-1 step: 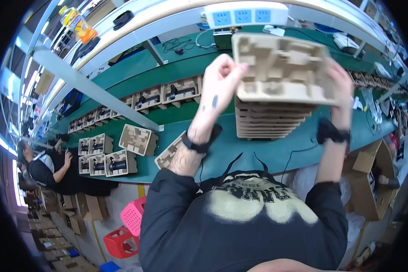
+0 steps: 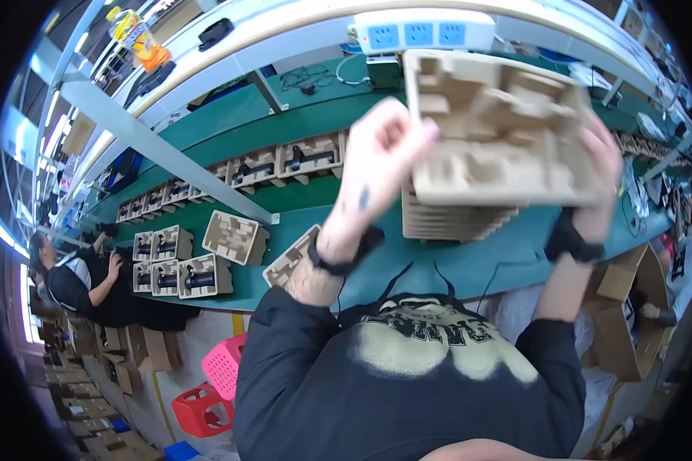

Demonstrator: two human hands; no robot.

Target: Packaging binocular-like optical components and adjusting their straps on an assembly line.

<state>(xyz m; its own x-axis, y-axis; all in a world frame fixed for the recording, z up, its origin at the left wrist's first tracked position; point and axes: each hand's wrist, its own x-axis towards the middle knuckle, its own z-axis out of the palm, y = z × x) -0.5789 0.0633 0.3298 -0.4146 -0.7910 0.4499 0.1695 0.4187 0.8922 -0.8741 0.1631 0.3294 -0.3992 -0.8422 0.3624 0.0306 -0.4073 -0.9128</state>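
Above the bench I hold a tan moulded-pulp tray (image 2: 500,173) with its pocketed side facing me, slightly blurred. My left hand (image 2: 380,154) has curled fingers, and its thumb presses on the tray's left edge. At the opposite edge my right hand (image 2: 601,165) is closed round the side, its fingertips partly hidden behind the tray. Directly beneath stands a stack of similar trays (image 2: 454,223), the top of which the held tray covers. Near my left forearm another pulp tray (image 2: 288,260) lies tilted on the green bench (image 2: 377,269).
To the left are another pulp tray (image 2: 234,237) and several trays holding black parts (image 2: 200,278). A row of filled trays (image 2: 307,156) runs behind, past a metal post (image 2: 161,146). A power strip (image 2: 427,32) hangs at the back. A co-worker (image 2: 77,280) sits at far left.
The held tray has moved slightly right and toward me, tilting so its right side sits lower. Both hands have moved with it, still gripping its sides.
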